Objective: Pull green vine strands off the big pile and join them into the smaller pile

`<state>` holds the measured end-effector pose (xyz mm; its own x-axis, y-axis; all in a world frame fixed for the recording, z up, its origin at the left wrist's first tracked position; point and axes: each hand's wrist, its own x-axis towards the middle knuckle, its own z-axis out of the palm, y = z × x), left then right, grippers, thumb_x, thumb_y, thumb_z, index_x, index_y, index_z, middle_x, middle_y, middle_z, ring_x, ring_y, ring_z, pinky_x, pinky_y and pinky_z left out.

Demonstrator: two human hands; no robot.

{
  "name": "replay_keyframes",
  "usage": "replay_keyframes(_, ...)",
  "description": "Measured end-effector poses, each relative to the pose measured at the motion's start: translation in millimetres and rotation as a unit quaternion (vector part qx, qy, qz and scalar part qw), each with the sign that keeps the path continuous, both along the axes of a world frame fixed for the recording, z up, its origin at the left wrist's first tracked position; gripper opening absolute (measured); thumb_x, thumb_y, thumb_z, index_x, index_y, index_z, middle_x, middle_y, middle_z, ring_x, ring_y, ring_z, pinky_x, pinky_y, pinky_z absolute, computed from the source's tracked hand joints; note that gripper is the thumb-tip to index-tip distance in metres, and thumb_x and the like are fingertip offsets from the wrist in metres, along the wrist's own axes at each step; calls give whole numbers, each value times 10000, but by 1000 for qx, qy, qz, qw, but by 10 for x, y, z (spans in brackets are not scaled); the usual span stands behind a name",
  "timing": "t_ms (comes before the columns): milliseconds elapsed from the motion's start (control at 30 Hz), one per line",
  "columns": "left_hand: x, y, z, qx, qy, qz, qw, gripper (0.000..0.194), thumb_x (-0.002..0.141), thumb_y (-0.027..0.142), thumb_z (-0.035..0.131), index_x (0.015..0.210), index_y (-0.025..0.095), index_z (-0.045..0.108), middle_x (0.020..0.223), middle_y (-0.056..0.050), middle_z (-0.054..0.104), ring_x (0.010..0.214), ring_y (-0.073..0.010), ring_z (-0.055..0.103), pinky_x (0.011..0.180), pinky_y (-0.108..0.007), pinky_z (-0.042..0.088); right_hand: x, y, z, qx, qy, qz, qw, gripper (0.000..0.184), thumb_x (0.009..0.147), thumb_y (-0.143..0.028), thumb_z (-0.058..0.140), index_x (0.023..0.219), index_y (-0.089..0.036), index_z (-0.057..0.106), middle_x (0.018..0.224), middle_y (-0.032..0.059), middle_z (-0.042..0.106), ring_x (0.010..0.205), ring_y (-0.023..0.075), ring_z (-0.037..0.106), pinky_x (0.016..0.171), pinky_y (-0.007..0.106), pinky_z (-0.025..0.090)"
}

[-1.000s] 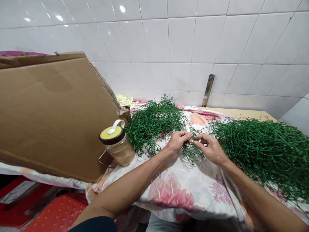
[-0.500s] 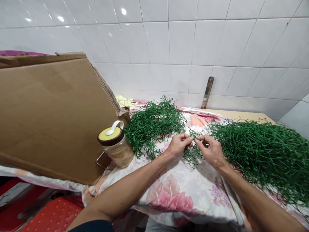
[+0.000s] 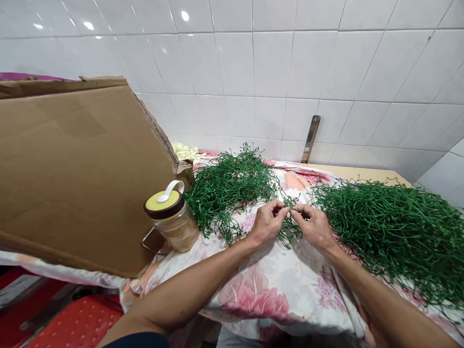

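Over the floral cloth, my left hand (image 3: 268,221) and my right hand (image 3: 312,225) meet fingertip to fingertip. Both are pinched on a small bunch of thin green plastic stems (image 3: 286,237), whose branching ends stick out above and below the fingers. Exactly how the fingers grip each stem is partly hidden. A loose pile of the same green stems (image 3: 232,181) lies behind and left of my left hand. To the right of my right hand spreads a larger heap of green stems (image 3: 395,232).
A jar (image 3: 174,222) with a yellow and brown lid stands left of the smaller pile. Behind it leans a big cardboard sheet (image 3: 72,179). Pale yellow bits (image 3: 186,151) lie by the tiled wall. A metal strip (image 3: 311,139) rests against the tiles. A red stool (image 3: 78,324) is lower left.
My hands have drawn slightly closer together, and my left fingers have curled more at the pinch. The view has shifted slightly; the piles look the same.
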<state>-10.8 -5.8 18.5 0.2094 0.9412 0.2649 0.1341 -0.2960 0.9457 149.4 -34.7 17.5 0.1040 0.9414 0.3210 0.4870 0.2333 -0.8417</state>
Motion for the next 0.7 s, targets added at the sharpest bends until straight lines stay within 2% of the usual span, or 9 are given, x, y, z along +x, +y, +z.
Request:
replay_keyframes(133,11,12,-49,-5,17,17,1000,222,873,364,610,813,152,633,724,8,577,677,-122,492,635,-244,366,-7,8,-36,-11,-5,-3,1000,330,863,-448,621,899,-149,756,822,57,736,641,162,569,609,270,427)
replay_keyframes(233,24,23,-86,4,17,21,1000,207,888,344,584,814,155,620,730,6,579,683,-126,504,643,-247,375,-32,16,-55,-30,1,0,1000,343,857,-459,609,871,-147,749,756,50,716,606,158,546,580,269,410)
replay_keyframes(367,22,1,-102,88,60,38,994,154,909,292,546,829,167,586,735,4,561,676,-126,489,648,-250,367,-58,51,-74,-64,-3,-4,998,345,843,-463,597,844,-152,746,676,34,689,556,154,523,531,264,378)
replay_keyframes(500,-4,-43,-42,178,89,19,980,136,919,258,520,828,172,572,760,-12,555,698,-133,480,676,-263,363,1,121,-100,-93,-60,-55,992,238,794,-365,606,740,-160,715,654,36,688,578,166,559,557,267,391)
replay_keyframes(567,-12,-42,1,162,72,1,984,142,914,281,540,837,171,584,760,-12,557,692,-131,473,666,-262,357,76,154,-106,-111,-74,-75,988,174,763,-307,601,695,-168,680,621,26,674,558,163,558,552,266,392)
replay_keyframes(633,-18,-6,28,88,39,-20,995,180,902,317,564,804,168,587,715,1,538,658,-123,452,630,-257,338,174,174,-86,-100,-65,-79,990,144,766,-294,597,709,-177,660,636,19,678,563,162,567,556,265,405)
replay_keyframes(700,-27,62,28,0,-4,-39,999,238,876,357,595,738,163,575,663,13,512,624,-115,432,602,-255,317,280,173,-28,-55,-44,-82,994,144,795,-311,604,769,-181,662,733,30,710,637,172,610,604,273,449)
